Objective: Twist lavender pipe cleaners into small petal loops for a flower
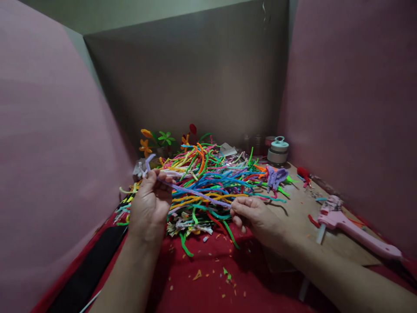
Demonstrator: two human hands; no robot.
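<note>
A lavender pipe cleaner [197, 192] stretches between my two hands, sloping down to the right, with a bent end standing up at the left. My left hand [152, 202], palm turned up, pinches it near that bend. The fingertips of my right hand [249, 211] are closed on its other end. Behind and below it lies a big heap of pipe cleaners [208, 176] in many colours. A bundle of folded purple pipe cleaners [276, 177] rests at the heap's right side.
A pink hot glue gun [358, 234] lies on a brown board [339, 250] at the right. A mint-lidded jar [278, 150] stands at the back right. Pipe-cleaner flowers [166, 138] rise at the back left. Coloured scraps [197, 274] dot the red cloth [189, 295]. Pink and grey panels enclose the table.
</note>
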